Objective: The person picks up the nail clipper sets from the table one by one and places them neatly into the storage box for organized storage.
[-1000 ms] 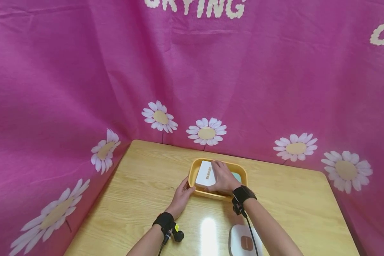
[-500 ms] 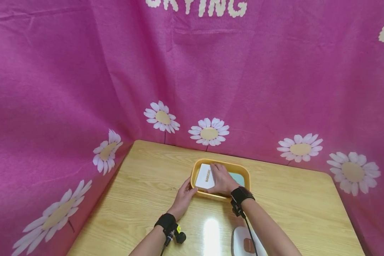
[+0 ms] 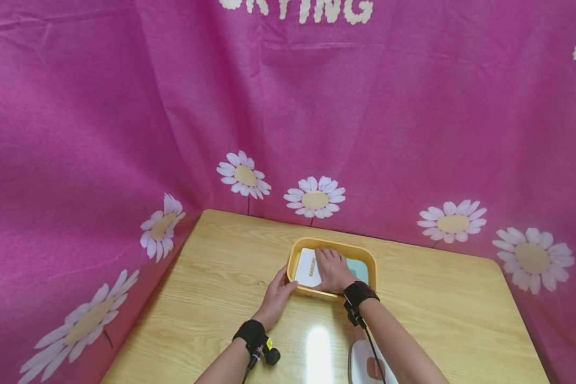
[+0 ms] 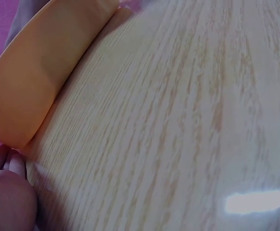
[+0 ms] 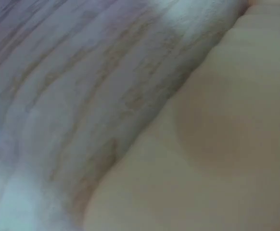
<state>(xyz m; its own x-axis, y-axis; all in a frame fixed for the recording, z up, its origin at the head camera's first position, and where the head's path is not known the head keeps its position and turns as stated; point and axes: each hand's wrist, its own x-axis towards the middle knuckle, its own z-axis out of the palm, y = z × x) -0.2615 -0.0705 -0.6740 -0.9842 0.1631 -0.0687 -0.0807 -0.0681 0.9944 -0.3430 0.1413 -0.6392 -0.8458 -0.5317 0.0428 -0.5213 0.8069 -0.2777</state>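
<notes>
A yellow bin [image 3: 290, 261] stands on the table, and a white box [image 3: 306, 266] lettered "MANICURE" lies within its left half. My right hand [image 3: 333, 271] reaches over the rim and grips that box across its right part, covering some of it. A pale green item [image 3: 358, 269] shows in the bin to the right of this hand. My left hand [image 3: 274, 300] holds the bin's front left corner, thumb at the rim and fingers along the outer wall. In the left wrist view its curled fingers [image 4: 15, 166] meet the orange-looking bin wall [image 4: 39, 62]. The right wrist view is mostly blurred skin.
A white rounded case [image 3: 365, 362] with a brown patch lies near the front edge, partly behind my right forearm. Pink cloth [image 3: 365, 106] with daisies hangs behind and left of the wooden table [image 3: 441, 309]. A cable runs from each wrist camera.
My right hand has lowered the white box from a tilted pose above the rim to lying flatter, deeper in the bin. My left hand keeps its hold on the corner. The view has shifted slightly.
</notes>
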